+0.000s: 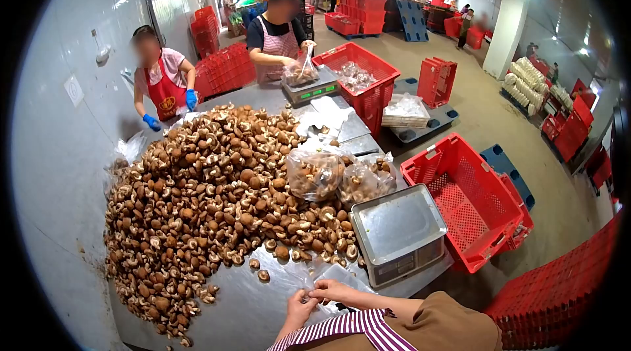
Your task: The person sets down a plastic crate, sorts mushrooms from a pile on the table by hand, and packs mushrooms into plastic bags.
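My left hand (300,306) and my right hand (330,290) are close together at the near edge of the metal table (243,315). The fingers of both are pinched on a thin clear plastic bag (306,275), whose film spreads over the table and is hard to make out. Just beyond lies a large heap of brown shiitake mushrooms (217,180), with a few loose ones near my hands. A weighing scale (399,225) with a bare steel pan stands right of my right hand. Behind it are filled clear bags of mushrooms (314,175).
An empty red crate (460,203) stands right of the scale. Across the table, one person (279,42) holds a bag over another scale (311,88). A second person (164,81) in blue gloves stands at the far left. Stacked red crates (565,285) are at lower right.
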`<action>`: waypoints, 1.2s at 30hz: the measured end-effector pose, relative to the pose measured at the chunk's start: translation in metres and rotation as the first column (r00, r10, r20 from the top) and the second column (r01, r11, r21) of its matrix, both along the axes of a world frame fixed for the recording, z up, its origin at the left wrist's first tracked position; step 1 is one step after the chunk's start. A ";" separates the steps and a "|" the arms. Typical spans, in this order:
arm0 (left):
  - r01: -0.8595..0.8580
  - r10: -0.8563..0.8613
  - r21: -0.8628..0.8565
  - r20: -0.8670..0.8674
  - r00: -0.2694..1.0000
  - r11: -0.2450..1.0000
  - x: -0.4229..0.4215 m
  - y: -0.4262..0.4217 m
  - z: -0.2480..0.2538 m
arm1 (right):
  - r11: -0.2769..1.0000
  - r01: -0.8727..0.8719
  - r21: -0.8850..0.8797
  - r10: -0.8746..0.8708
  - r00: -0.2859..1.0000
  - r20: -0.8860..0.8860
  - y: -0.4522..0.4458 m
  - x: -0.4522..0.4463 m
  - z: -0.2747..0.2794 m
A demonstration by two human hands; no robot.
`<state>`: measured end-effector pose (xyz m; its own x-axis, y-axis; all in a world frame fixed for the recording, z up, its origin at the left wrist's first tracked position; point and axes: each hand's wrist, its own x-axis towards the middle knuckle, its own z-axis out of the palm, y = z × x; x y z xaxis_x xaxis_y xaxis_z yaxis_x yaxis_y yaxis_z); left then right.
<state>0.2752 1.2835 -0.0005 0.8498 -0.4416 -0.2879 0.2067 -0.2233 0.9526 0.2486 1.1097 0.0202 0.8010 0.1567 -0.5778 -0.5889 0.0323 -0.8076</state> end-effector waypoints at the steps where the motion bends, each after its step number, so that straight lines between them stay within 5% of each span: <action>1: -0.007 0.005 -0.040 -0.068 0.998 0.999 -0.001 0.000 0.016 | 1.000 0.014 0.021 -0.014 1.000 0.008 -0.001 0.000 -0.001; 3: -0.017 0.006 -0.079 -0.136 0.991 0.997 0.000 0.003 0.024 | 0.999 0.028 0.042 -0.029 0.999 0.014 -0.003 0.001 -0.004; 6: -0.401 0.288 -0.214 -0.416 0.862 0.891 0.004 0.005 0.045 | 0.980 0.200 -0.015 -0.199 0.978 0.056 -0.015 0.006 -0.004; 9: -0.430 0.355 -0.300 -0.275 0.894 0.851 0.014 0.031 0.004 | 0.928 0.357 0.109 -0.357 0.934 -0.018 -0.035 0.013 0.020; 11: -0.417 0.356 -0.263 -0.249 0.901 0.870 0.014 0.034 0.013 | 0.844 0.431 0.319 -0.427 0.900 -0.086 -0.045 0.019 0.038; 13: -0.348 0.306 -0.222 -0.201 0.930 0.911 0.011 0.037 0.018 | 0.585 0.392 0.710 -0.474 0.876 -0.092 -0.049 0.024 0.048; 14: -0.352 0.311 -0.222 -0.201 0.929 0.909 0.009 0.035 0.022 | 0.587 0.389 0.710 -0.470 0.878 -0.092 -0.047 0.025 0.047; 17: -0.461 0.371 -0.241 -0.339 0.865 0.854 0.007 0.021 0.031 | 0.974 0.135 0.183 -0.171 0.965 0.198 -0.025 0.026 0.036; 19: -0.542 0.408 -0.260 -0.427 0.807 0.799 0.006 0.015 0.031 | 0.974 -0.077 -0.211 0.141 0.942 0.305 -0.003 0.017 0.020; 23: -0.519 0.336 -0.295 -0.496 0.801 0.802 0.002 0.005 0.034 | 0.905 -0.044 -0.422 0.226 0.892 0.391 0.024 0.004 0.029; 25: -0.526 0.363 -0.265 -0.479 0.799 0.808 0.001 0.006 0.034 | 0.974 -0.005 -0.227 0.104 0.900 0.424 0.025 0.008 0.019; 27: -0.468 0.356 -0.231 -0.397 0.846 0.853 0.005 0.015 0.016 | 0.970 0.023 -0.242 0.090 0.892 0.443 0.017 0.014 0.015; 28: -0.503 0.426 -0.169 -0.351 0.834 0.847 0.007 0.014 0.023 | 0.993 0.113 0.041 -0.120 0.948 0.295 0.010 0.019 0.026; 30: -0.550 0.493 -0.121 -0.318 0.810 0.826 0.014 0.026 -0.003 | 0.804 0.356 0.476 -0.372 0.926 -0.065 -0.003 0.028 0.033; 33: -0.708 0.630 -0.128 -0.368 0.684 0.695 0.022 0.042 -0.013 | 0.439 0.346 0.829 -0.423 0.894 -0.149 -0.038 0.039 0.035; 35: -0.734 0.651 -0.083 -0.404 0.643 0.674 0.023 0.066 -0.040 | 0.394 0.431 0.812 -0.578 0.803 -0.145 -0.060 0.046 0.044; 36: -0.685 0.625 -0.048 -0.368 0.689 0.727 0.021 0.071 -0.045 | 0.521 0.483 0.704 -0.639 0.768 -0.054 -0.059 0.048 0.053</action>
